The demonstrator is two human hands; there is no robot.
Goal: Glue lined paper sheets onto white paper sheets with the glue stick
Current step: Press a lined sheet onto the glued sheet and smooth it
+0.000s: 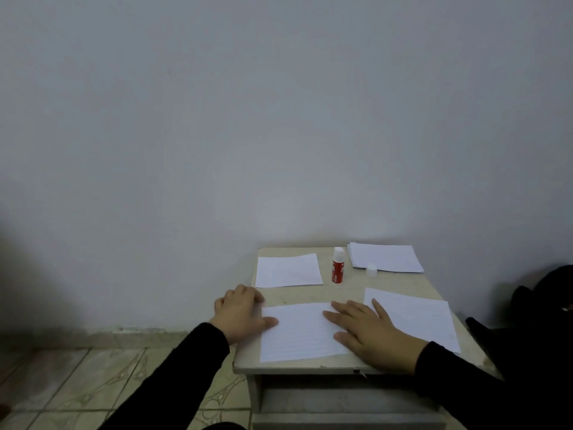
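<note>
Your left hand [240,311] rests at the left edge of the lined sheet [299,332], thumb stretched onto the paper and the other fingers loosely bent over the small table [347,294]; it grips nothing. Your right hand [369,332] lies flat on the same sheet's right side, fingers straight and spread, pressing it down. The glue stick [338,268] stands upright (cap off) near the far edge, between a plain white sheet [288,270] on the left and a stack of papers [384,256] in the far right corner; its white cap [371,270] sits just beside that stack. Another lined sheet [415,318] lies to the right, partly under your right wrist.
</note>
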